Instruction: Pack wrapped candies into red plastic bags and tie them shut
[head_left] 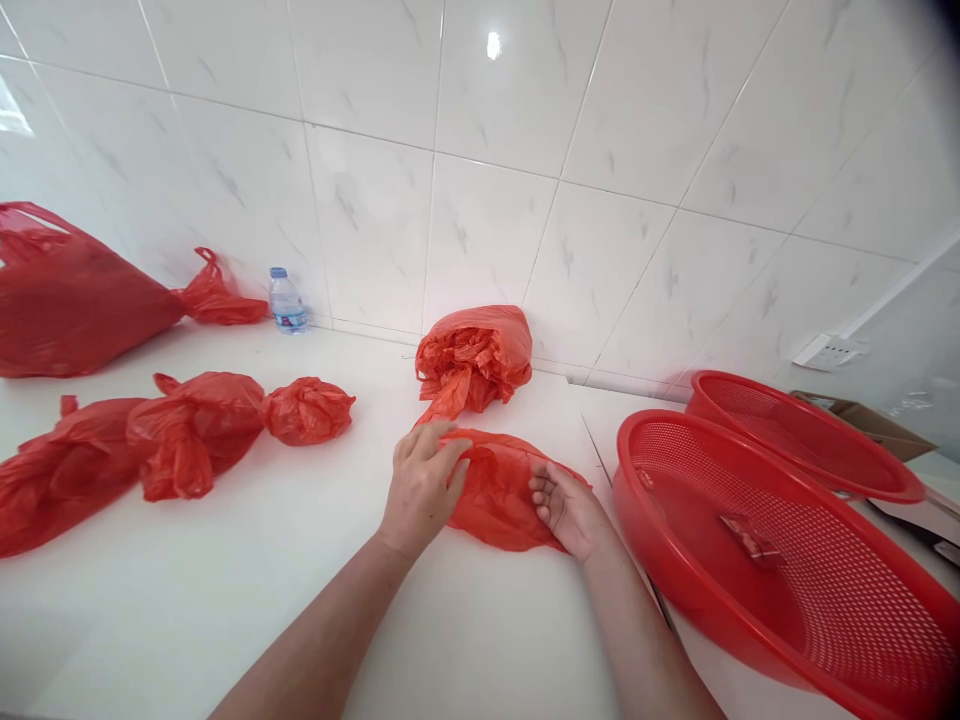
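The thin red bag [499,505] lay on the table [300,580] between the two hands. The left hand [424,490] was partly open at its left end, thumb apart from the bent fingers. The right hand [566,510] was loosely open by its right end, fingers curled in. I could not tell if either hand pinched it. Just past the left hand sat the bag bunch [487,350], near the wall [487,230]. The big basket [705,590] stood close right of the right hand. Left of the left hand was open table, then tied bags [202,420].
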